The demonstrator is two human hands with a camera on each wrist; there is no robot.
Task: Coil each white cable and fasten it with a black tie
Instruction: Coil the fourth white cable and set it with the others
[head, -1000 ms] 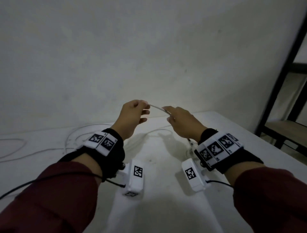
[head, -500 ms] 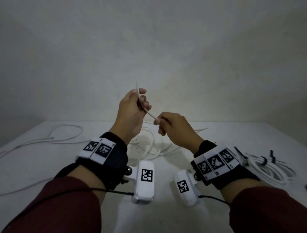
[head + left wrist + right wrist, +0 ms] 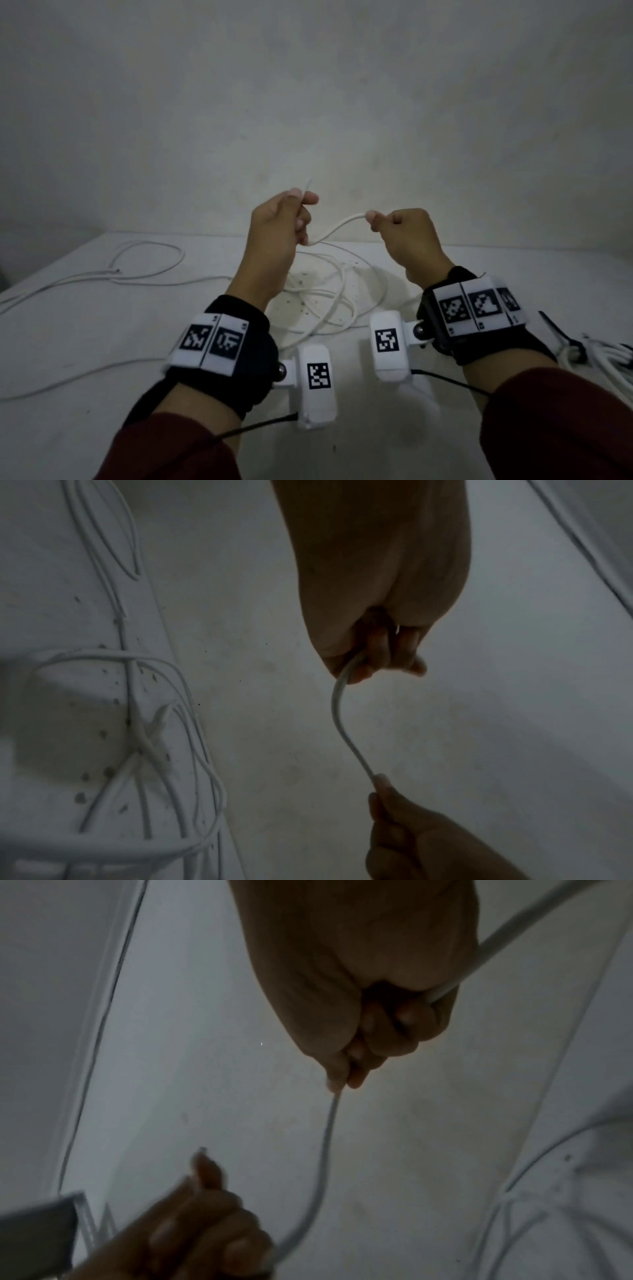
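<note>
A white cable (image 3: 337, 228) hangs in a short sagging span between both raised hands. My left hand (image 3: 291, 219) grips it near its end, whose tip sticks up above the fingers. My right hand (image 3: 390, 222) pinches the same cable a little to the right, fist curled. In the left wrist view the cable (image 3: 344, 723) runs from the left hand (image 3: 377, 653) down to the right hand (image 3: 394, 799). In the right wrist view the cable (image 3: 325, 1145) drops from the right hand (image 3: 352, 1064), and more of it trails out behind the palm. The rest lies in loose loops (image 3: 329, 291) on the table.
Another loose white cable (image 3: 144, 263) lies at the table's left. A coiled white cable with black ties (image 3: 596, 353) sits at the right edge. The white table (image 3: 102, 342) meets a plain wall behind.
The hands have drawn apart, so a longer span of cable sags between them. The right hand has risen and shifted right; the view has tilted down slightly.
</note>
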